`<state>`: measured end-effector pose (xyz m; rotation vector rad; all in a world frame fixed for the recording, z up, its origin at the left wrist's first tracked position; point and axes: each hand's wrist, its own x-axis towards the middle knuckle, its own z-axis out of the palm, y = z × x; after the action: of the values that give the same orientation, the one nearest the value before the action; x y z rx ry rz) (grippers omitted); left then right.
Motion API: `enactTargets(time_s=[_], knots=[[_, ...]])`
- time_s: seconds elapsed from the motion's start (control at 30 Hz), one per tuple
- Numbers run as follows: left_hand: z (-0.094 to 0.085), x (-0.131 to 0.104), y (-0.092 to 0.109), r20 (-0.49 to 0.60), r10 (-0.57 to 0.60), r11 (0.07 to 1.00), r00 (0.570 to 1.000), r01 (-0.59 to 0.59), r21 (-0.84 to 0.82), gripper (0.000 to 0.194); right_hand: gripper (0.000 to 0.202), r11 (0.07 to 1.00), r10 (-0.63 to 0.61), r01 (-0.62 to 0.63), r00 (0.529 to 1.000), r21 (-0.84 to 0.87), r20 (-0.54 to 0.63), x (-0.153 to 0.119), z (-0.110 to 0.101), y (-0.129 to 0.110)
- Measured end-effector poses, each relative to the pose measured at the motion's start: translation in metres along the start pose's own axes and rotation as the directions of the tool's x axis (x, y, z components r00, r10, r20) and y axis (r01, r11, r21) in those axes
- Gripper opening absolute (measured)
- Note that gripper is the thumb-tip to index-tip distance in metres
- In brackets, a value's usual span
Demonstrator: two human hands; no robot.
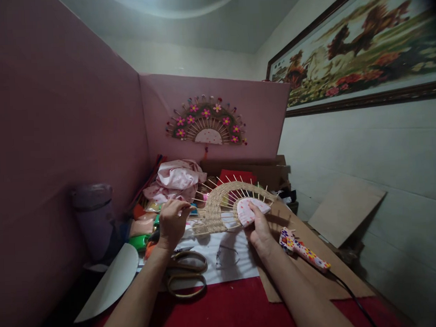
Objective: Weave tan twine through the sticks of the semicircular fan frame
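Observation:
A half-round woven fan frame (214, 209) hangs tilted above the table, with thin sticks fanning out past a band of tan twine. My right hand (260, 233) grips it by the small half-circle of pink patterned cloth (245, 212) at its centre, thumb on top. At the fan's left side, my left hand (174, 224) is closed in a pinch near the stick ends. What lies between those fingertips is too small to make out. Large scissors (188, 274) with bronze-coloured handles lie below my left hand.
A flower-patterned glue gun (303, 253) with a black cord rests on cardboard (279, 280) at the right. Pink cloth (179, 177) and coloured packets (141, 227) are heaped behind. A white half-disc (111, 286) lies left. A finished-looking flowered fan (206, 121) hangs on the pink panel.

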<state>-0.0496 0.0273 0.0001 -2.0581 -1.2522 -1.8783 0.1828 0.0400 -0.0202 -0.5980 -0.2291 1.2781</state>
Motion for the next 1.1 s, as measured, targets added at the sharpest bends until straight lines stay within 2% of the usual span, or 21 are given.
enactTargets(time_s=[0.13, 0.23, 0.37, 0.43, 0.6, 0.83, 1.1], knots=[[-0.005, 0.003, -0.005, 0.058, -0.024, 0.994, 0.998, 0.030, -0.108, 0.004, 0.024, 0.999, 0.020, -0.018, 0.998, -0.041, 0.056, 0.002, 0.000, -0.003], [-0.003, 0.002, -0.006, 0.065, -0.124, 0.965, 0.990, 0.136, -0.224, 0.003, 0.023, 0.998, 0.037, -0.031, 0.995, -0.058, 0.096, 0.002, 0.001, -0.005], [0.007, -0.003, -0.001, 0.072, -0.314, 0.860, 0.947, 0.316, -0.399, 0.006, 0.020, 0.998, 0.052, -0.049, 0.992, -0.031, 0.111, -0.002, 0.004, -0.006], [0.013, -0.005, 0.003, 0.100, -0.367, 0.794, 0.925, 0.367, -0.485, 0.008, 0.020, 0.998, 0.060, -0.058, 0.991, -0.014, 0.118, -0.005, 0.005, -0.005], [0.022, -0.008, 0.008, 0.189, -0.375, 0.718, 0.908, 0.413, -0.560, 0.014, 0.022, 0.997, 0.075, -0.075, 0.985, -0.008, 0.153, -0.010, 0.006, -0.001], [0.020, -0.009, 0.007, 0.245, -0.446, 0.613, 0.861, 0.493, -0.617, 0.015, 0.021, 0.997, 0.081, -0.083, 0.983, 0.003, 0.162, -0.008, 0.005, -0.002], [0.015, -0.012, 0.011, 0.454, -0.319, 0.517, 0.832, 0.554, -0.652, 0.019, 0.021, 0.995, 0.093, -0.098, 0.981, 0.026, 0.170, -0.009, 0.005, -0.004]])
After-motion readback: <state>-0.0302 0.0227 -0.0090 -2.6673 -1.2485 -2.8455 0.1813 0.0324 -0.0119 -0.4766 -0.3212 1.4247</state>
